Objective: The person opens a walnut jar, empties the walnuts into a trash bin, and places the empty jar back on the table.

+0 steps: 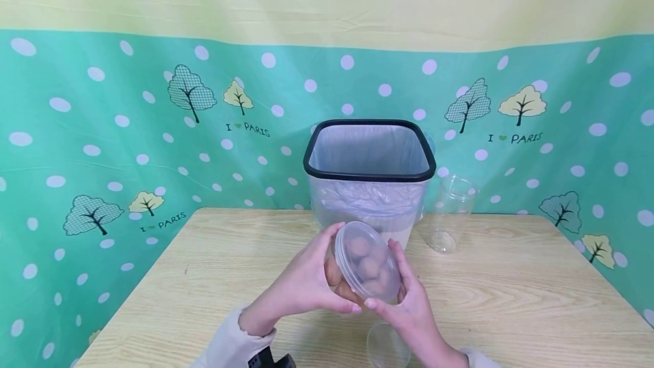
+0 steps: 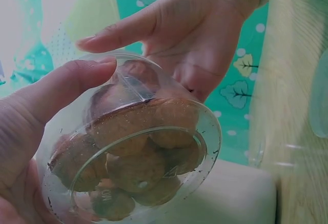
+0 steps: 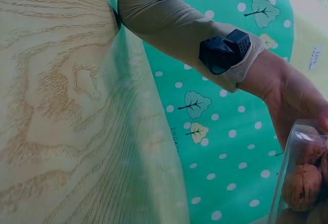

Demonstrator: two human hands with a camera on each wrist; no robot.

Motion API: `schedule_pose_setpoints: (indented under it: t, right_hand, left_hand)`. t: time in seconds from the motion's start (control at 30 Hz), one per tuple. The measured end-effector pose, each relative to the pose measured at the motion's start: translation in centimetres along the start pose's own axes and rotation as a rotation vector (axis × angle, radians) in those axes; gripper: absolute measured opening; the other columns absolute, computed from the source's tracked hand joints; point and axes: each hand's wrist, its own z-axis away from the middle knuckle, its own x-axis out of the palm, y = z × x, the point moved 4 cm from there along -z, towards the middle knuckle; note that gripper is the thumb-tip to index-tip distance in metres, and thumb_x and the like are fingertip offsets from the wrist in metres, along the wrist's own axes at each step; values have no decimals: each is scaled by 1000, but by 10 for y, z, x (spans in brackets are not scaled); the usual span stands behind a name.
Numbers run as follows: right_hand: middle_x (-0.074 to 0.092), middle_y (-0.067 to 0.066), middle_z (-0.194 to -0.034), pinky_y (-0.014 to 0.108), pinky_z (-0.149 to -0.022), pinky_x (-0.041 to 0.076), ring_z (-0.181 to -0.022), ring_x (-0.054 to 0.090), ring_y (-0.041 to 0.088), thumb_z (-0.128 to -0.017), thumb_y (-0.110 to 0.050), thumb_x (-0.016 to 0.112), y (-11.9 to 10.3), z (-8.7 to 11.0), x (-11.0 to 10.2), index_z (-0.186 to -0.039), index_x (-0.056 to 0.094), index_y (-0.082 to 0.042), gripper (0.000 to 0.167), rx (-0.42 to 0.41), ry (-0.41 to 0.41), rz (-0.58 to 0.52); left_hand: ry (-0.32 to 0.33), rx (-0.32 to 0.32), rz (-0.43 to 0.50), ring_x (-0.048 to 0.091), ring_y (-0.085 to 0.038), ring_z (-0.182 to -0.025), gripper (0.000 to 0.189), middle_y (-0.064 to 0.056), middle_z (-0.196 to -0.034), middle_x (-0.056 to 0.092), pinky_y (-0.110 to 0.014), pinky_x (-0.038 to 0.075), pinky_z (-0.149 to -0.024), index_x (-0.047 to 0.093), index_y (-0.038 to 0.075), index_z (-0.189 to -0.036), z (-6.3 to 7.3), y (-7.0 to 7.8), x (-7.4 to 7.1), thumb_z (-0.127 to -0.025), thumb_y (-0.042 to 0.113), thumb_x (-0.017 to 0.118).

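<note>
A clear plastic jar [image 2: 128, 152] of walnuts [image 3: 302, 187] is tilted above the table in front of the bin, its base toward the left wrist camera. My left hand [image 1: 306, 283] grips the jar's side, with the thumb along its lower side in the head view. A translucent round lid [image 1: 377, 263] covers the jar's mouth and faces up and right. My right hand [image 1: 415, 305] holds the lid by its rim, thumb at the lower edge and fingers at the right side. Some of the right fingers are hidden behind the jar in the left wrist view.
A bin [image 1: 369, 178] with a black rim and a clear liner stands at the back of the wooden table [image 1: 204, 277]. To its right is a tall clear container [image 1: 455, 214]. A clear round disc [image 1: 387, 348] lies near the front, partly behind my right wrist.
</note>
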Motion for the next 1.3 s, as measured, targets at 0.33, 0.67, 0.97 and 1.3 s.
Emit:
schedule_pose_setpoints:
  t: [0.33, 0.67, 0.97, 1.3]
  right_hand:
    - [18, 31, -149, 9, -103, 25, -132, 29, -8, -67, 7, 75, 2, -2, 0, -144, 15, 13, 97, 3, 13, -19]
    - [20, 28, -150, 11, -104, 27, -135, 29, -1, -67, 10, 74, -1, -2, -3, -147, 17, 6, 98, -44, -13, -41]
    - [29, 9, -153, 14, -104, 28, -137, 29, 4, -68, 6, 76, -4, -5, -9, -148, 16, 3, 100, -128, -102, -55]
    - [25, 13, -153, 16, -109, 22, -139, 25, 10, -75, -19, 80, 4, -13, -15, -146, 11, 8, 103, -203, -211, -140]
  left_hand:
    - [-1, -24, -16, 44, -16, -122, 115, 1, -134, 45, -47, 35, -103, 30, 18, -144, 0, -1, 0, -48, 35, 92]
    - [-47, 10, 117, 46, -12, -118, 111, 8, -130, 47, -45, 34, -104, 32, 23, -141, -4, -3, 1, -49, 29, 94]
    - [-134, 25, 260, 46, -12, -119, 107, 10, -129, 49, -45, 29, -106, 32, 25, -140, -7, -11, 3, -52, 19, 93]
    - [-181, 57, 268, 47, -16, -119, 107, 3, -130, 49, -38, 31, -106, 30, 22, -141, -9, -14, 2, -54, 17, 92]
